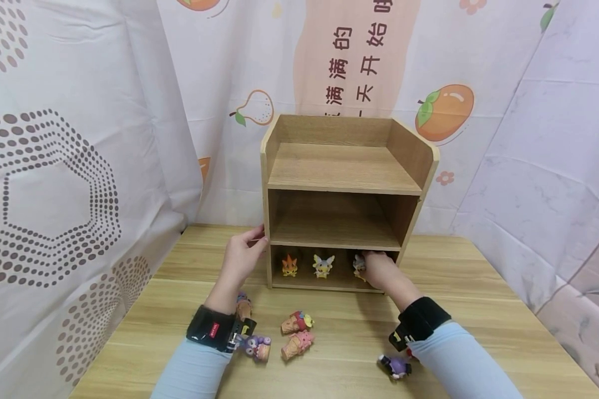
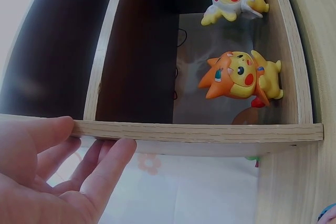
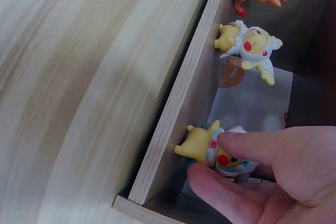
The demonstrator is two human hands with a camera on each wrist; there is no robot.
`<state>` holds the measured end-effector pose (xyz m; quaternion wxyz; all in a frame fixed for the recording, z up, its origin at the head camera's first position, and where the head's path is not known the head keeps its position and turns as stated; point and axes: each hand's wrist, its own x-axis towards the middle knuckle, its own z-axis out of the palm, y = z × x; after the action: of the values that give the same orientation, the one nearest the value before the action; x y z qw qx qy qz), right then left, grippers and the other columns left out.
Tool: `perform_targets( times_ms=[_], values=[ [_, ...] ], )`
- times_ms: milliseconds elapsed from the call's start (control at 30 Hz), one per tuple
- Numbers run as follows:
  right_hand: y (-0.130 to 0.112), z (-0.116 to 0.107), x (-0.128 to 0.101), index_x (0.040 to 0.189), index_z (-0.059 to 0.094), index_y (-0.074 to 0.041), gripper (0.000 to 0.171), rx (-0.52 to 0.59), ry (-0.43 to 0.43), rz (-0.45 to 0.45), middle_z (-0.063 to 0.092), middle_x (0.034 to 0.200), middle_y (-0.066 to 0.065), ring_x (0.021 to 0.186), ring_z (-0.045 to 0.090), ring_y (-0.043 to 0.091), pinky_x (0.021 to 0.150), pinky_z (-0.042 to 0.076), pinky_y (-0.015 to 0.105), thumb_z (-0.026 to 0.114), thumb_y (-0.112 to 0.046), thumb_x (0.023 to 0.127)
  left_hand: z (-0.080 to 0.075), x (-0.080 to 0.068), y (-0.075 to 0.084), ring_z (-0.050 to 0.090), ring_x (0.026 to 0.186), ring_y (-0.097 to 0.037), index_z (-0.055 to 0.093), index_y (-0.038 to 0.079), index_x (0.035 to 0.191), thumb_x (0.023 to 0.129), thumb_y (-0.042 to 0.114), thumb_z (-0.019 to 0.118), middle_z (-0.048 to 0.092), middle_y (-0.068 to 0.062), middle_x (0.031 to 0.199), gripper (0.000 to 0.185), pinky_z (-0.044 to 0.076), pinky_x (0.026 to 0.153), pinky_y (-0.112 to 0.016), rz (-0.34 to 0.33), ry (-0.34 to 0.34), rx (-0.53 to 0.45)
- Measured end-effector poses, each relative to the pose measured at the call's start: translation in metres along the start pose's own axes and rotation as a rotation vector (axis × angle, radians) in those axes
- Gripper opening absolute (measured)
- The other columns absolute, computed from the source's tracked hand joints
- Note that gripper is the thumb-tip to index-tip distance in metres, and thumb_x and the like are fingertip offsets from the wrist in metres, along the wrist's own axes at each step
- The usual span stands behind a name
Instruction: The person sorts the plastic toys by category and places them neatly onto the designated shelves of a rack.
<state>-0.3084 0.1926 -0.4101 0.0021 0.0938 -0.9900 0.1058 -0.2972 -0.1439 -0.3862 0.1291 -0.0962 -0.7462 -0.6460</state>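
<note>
A wooden shelf unit (image 1: 344,190) stands on the table. My left hand (image 1: 243,255) touches its left side panel (image 2: 210,132), thumb on the front edge and fingers along the outer face. In the bottom compartment, my right hand (image 1: 383,272) pinches a yellow figurine with a white hood (image 3: 198,145) between thumb and index finger. The figurine stands on the compartment floor near the right side. Left of it stand a figurine in a white winged costume (image 1: 323,266) and, farthest left, one with an orange hood (image 1: 289,266).
On the table before the shelf lie an ice-cream-cone figurine with a red top (image 1: 297,322) and a pink one (image 1: 297,344). A purple figurine (image 1: 257,348) lies by the left wrist, another purple one (image 1: 395,367) by the right forearm. Printed curtains (image 1: 229,55) hang behind.
</note>
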Motion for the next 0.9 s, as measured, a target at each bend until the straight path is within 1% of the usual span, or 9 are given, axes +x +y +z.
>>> perform_targets(
  times_ms=[133, 233, 400, 533, 667, 733, 833, 900],
  values=[
    [0.0, 0.0, 0.001, 0.14, 0.054, 0.007, 0.05, 0.002, -0.023, 0.008, 0.062, 0.125, 0.028, 0.116, 0.057, 0.049, 0.081, 0.052, 0.048, 0.067, -0.011, 0.096, 0.0, 0.0, 0.0, 0.066, 0.112, -0.035, 0.06, -0.002, 0.138, 0.098, 0.003, 0.065, 0.064, -0.024, 0.129, 0.041, 0.059, 0.086, -0.039, -0.011, 0.001, -0.006],
    [0.0, -0.001, 0.0, 0.143, 0.051, 0.008, 0.052, 0.004, -0.032, 0.015, 0.061, 0.128, 0.029, 0.119, 0.054, 0.05, 0.083, 0.052, 0.049, 0.067, -0.012, 0.097, 0.001, 0.0, 0.0, 0.066, 0.112, -0.035, 0.06, -0.002, 0.138, 0.098, 0.003, 0.065, 0.065, -0.024, 0.129, 0.041, 0.059, 0.087, -0.04, -0.016, 0.003, -0.009],
    [0.0, -0.002, -0.002, 0.137, 0.056, 0.007, 0.048, 0.0, -0.013, 0.01, 0.062, 0.125, 0.028, 0.121, 0.051, 0.054, 0.094, 0.049, 0.057, 0.069, -0.015, 0.096, 0.001, 0.0, 0.0, 0.065, 0.112, -0.034, 0.061, -0.001, 0.138, 0.099, 0.004, 0.065, 0.065, -0.024, 0.128, 0.04, 0.058, 0.088, -0.042, -0.018, 0.004, -0.015],
    [0.0, -0.003, -0.002, 0.131, 0.06, 0.005, 0.044, -0.007, -0.006, -0.002, 0.064, 0.119, 0.026, 0.118, 0.053, 0.053, 0.093, 0.05, 0.057, 0.072, -0.016, 0.094, 0.0, 0.001, -0.001, 0.065, 0.113, -0.035, 0.061, 0.0, 0.138, 0.099, 0.005, 0.065, 0.064, -0.024, 0.129, 0.04, 0.057, 0.089, -0.044, -0.026, -0.002, -0.024],
    [0.0, -0.002, 0.0, 0.128, 0.062, 0.003, 0.041, -0.01, -0.006, -0.008, 0.065, 0.116, 0.024, 0.114, 0.056, 0.051, 0.09, 0.051, 0.055, 0.072, -0.016, 0.094, 0.001, 0.001, 0.0, 0.063, 0.115, -0.038, 0.058, -0.001, 0.14, 0.1, 0.005, 0.063, 0.062, -0.027, 0.131, 0.04, 0.056, 0.092, -0.047, -0.036, -0.005, -0.019],
    [0.001, -0.001, 0.0, 0.129, 0.062, 0.003, 0.042, -0.012, -0.007, -0.004, 0.065, 0.116, 0.024, 0.113, 0.057, 0.051, 0.089, 0.052, 0.055, 0.072, -0.017, 0.094, 0.001, -0.001, 0.006, 0.062, 0.116, -0.04, 0.056, -0.004, 0.14, 0.101, 0.003, 0.062, 0.061, -0.029, 0.132, 0.04, 0.055, 0.093, -0.049, -0.039, -0.009, -0.015],
    [0.001, 0.0, 0.001, 0.131, 0.061, 0.004, 0.043, -0.013, -0.008, 0.003, 0.065, 0.117, 0.025, 0.113, 0.057, 0.051, 0.09, 0.052, 0.056, 0.072, -0.017, 0.095, 0.001, -0.009, 0.022, 0.062, 0.117, -0.042, 0.055, -0.008, 0.14, 0.1, -0.001, 0.06, 0.06, -0.031, 0.132, 0.04, 0.054, 0.094, -0.051, -0.043, -0.015, -0.006],
    [0.002, 0.001, 0.001, 0.13, 0.061, 0.003, 0.042, -0.013, -0.004, 0.001, 0.065, 0.116, 0.025, 0.112, 0.057, 0.051, 0.089, 0.052, 0.056, 0.072, -0.017, 0.094, 0.0, -0.014, 0.032, 0.063, 0.116, -0.041, 0.054, -0.01, 0.139, 0.1, -0.002, 0.06, 0.06, -0.032, 0.131, 0.04, 0.054, 0.093, -0.051, -0.033, -0.02, 0.0]
  ],
)
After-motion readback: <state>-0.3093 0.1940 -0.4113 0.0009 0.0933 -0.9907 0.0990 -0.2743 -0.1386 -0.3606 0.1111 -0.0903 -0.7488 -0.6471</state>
